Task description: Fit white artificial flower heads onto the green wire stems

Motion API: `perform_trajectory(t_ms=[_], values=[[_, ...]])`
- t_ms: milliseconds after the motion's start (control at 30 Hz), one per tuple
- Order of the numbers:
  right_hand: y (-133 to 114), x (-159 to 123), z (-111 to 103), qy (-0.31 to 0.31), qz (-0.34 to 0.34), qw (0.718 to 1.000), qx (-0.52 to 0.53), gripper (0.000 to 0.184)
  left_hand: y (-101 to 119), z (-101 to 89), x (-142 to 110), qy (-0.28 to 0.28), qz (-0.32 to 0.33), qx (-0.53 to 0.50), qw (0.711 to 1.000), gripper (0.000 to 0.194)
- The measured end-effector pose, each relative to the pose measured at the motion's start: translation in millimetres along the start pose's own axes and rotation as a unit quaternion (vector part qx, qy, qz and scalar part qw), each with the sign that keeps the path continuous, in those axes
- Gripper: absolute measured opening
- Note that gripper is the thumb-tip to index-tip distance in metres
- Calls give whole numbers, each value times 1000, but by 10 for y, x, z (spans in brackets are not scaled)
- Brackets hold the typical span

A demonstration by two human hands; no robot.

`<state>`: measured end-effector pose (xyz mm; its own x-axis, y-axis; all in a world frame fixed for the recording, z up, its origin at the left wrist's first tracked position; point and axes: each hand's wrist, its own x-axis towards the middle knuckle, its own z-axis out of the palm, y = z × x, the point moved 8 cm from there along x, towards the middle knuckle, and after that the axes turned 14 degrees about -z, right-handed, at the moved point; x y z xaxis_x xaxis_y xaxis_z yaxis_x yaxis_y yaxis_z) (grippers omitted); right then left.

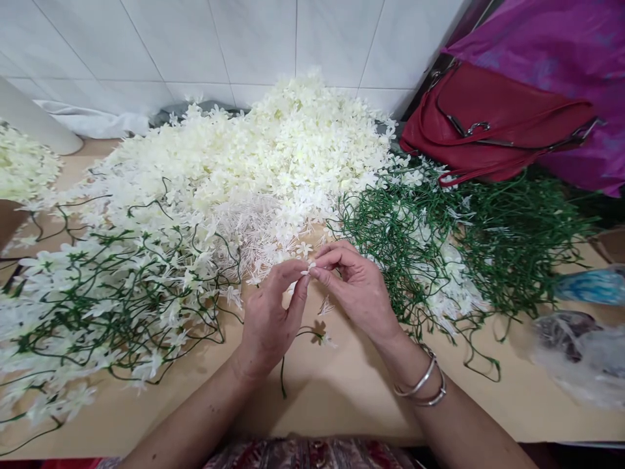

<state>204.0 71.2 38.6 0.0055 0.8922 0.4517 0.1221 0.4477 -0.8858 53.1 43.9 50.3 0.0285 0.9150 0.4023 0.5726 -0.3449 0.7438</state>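
Head view: the left hand and the right hand meet above the middle of the counter. A small white blossom is located between the fingertips of the two hands. The grip of the left hand is closed, thumb and index fingertip clamped on the blossom. The grip of the right hand is likewise closed on it from the opposite side. Two bangles encircle the right wrist.

Directly below the hands, a green stem lies on the counter; part of it is near the left hand. A loose white flower lies just to the right of this stem.

Beyond the hands, a large heap of cream-white blossoms extends toward the tiled wall. On the left, green stems fitted with white flowers form a spread pile. On the right, a tangled pile of green stems lies beside and partly over white flowers.

At the far right, a red handbag rests against a purple bag. Nearer, a blue item and a clear plastic bag are positioned at the right side of the counter.
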Motion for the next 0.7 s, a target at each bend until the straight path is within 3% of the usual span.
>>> perform_trajectory(t_ms=[100, 167, 233, 300, 400, 567, 700], values=[[74, 15, -53, 17, 24, 998, 47, 7, -92, -10, 19, -34, -75, -58, 995, 27], [134, 18, -134, 43, 45, 997, 49, 9, -94, -51, 22, -86, -90, -66, 990, 27], [179, 18, -213, 63, 59, 995, 40, 11, -31, -115, -25, -165, -55, -41, 984, 27], [205, 20, -266, 73, 66, 995, 30, 14, 45, -150, -179, -290, 2, -36, 956, 32], [231, 22, -288, 79, 77, 993, 34, 19, 49, -247, -451, -392, 62, 7, 918, 36], [297, 7, -183, 75, 140, 977, 140, 35, -8, -259, -682, -429, 131, 85, 890, 25], [336, -22, -113, 70, 190, 957, 210, 42, 6, -182, -690, -456, 124, 63, 879, 17]])
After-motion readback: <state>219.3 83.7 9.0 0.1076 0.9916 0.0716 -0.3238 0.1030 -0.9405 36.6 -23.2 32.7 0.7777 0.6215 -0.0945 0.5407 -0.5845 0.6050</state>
